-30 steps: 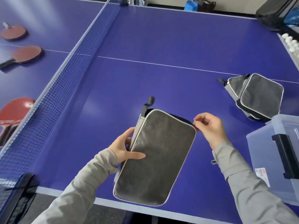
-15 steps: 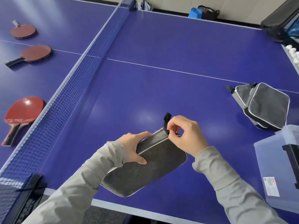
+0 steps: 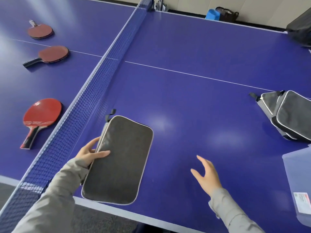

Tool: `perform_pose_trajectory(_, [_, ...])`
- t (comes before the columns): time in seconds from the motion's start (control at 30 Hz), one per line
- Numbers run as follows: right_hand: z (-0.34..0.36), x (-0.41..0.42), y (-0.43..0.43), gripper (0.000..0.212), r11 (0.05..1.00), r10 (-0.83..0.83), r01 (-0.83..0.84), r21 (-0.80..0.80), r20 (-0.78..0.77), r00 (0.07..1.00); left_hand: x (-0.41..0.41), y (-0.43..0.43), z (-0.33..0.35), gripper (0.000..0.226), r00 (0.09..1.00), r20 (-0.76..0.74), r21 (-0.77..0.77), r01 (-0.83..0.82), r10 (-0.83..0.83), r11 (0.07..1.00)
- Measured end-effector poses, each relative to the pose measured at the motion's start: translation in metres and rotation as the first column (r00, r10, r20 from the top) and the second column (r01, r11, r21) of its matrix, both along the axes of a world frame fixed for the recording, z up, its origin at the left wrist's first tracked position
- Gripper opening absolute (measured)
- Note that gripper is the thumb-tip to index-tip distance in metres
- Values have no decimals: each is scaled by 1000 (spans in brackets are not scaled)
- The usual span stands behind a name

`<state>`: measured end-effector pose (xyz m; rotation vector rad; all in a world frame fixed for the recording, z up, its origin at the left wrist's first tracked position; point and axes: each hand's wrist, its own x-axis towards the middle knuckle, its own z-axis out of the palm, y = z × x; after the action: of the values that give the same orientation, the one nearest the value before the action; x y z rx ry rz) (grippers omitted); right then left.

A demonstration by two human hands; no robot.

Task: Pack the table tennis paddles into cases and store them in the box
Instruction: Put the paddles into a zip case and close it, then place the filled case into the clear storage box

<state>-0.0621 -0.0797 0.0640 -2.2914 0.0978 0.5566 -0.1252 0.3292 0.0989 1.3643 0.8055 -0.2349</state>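
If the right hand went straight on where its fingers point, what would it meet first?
Probably nothing near: the right hand points up-left over bare blue table top, passing clear of the grey rectangular fabric case.

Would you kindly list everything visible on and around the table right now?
table: one, blue, fills view
net: one, dark blue, crossing it
paddles: three, red, left of net
held case: one, grey-black, near edge
other cases: two, grey-black, overlapping, far right
box: one, clear, right edge
bags: two, blue and dark, far wall
left hand: one, grips held case
right hand: one, open, over table
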Motion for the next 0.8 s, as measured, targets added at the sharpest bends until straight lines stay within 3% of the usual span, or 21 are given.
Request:
perform_pose_trajectory(0.13, [-21,-23,-6,68,971,77,-95,-220,-89,993,-1,44,-16,54,996,-73,22,-42,43,999])
perform_pose_trajectory(0.33, [-37,-37,-3,83,799,251,-333,-500,-225,941,2,74,-38,58,982,-168,47,-77,84,996])
perform_pose_trajectory(0.5, [-41,-39,-1,93,734,279,-387,-558,-271,921,9,89,-51,67,982,-159,95,-84,98,992])
perform_pose_trajectory(0.8, [-43,-38,1,94,691,289,-419,-590,-306,907,-2,79,-75,59,982,-158,470,-13,99,883])
